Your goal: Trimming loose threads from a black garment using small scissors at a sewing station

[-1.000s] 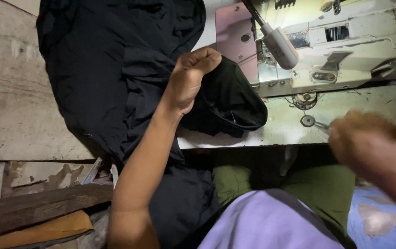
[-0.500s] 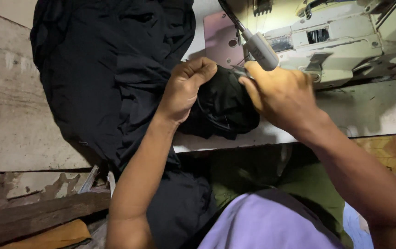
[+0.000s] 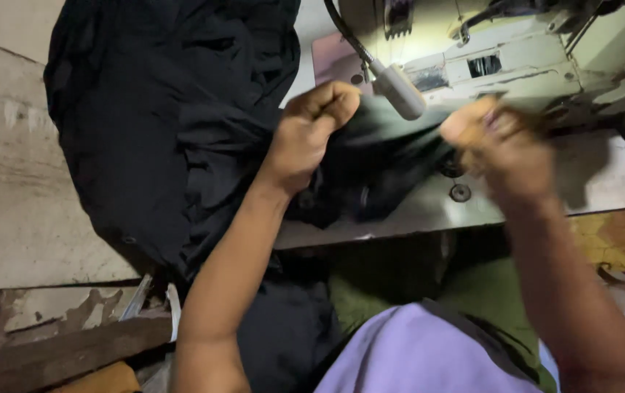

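Black fabric (image 3: 174, 124) lies bunched in a large heap across the left part of the worn sewing table (image 3: 14, 204), and one fold of it hangs over the table's front edge toward the person's lap. The left hand (image 3: 311, 131) is closed in a fist that grips a section of this fabric, knuckles up, just left of the lamp head. The right hand (image 3: 505, 149) is blurred; its fingers are curled and it appears to pinch the far end of the same section, though the exact grip cannot be told. Between the two hands the cloth is drawn out as a dark band above the machine bed. The sewing machine (image 3: 545, 58), cream in colour, occupies the upper right of the view, with its body just behind the right hand. A small white lamp head (image 3: 400, 91) on a dark flexible stalk points down between the hands, close to the left fist. A round metal disc (image 3: 461, 192) sits in the table surface below the stretched cloth. Lilac cloth (image 3: 429, 356) and green cloth (image 3: 400, 291) cover the person's lap at the bottom edge. A wooden plank (image 3: 57, 356) lies at lower left.
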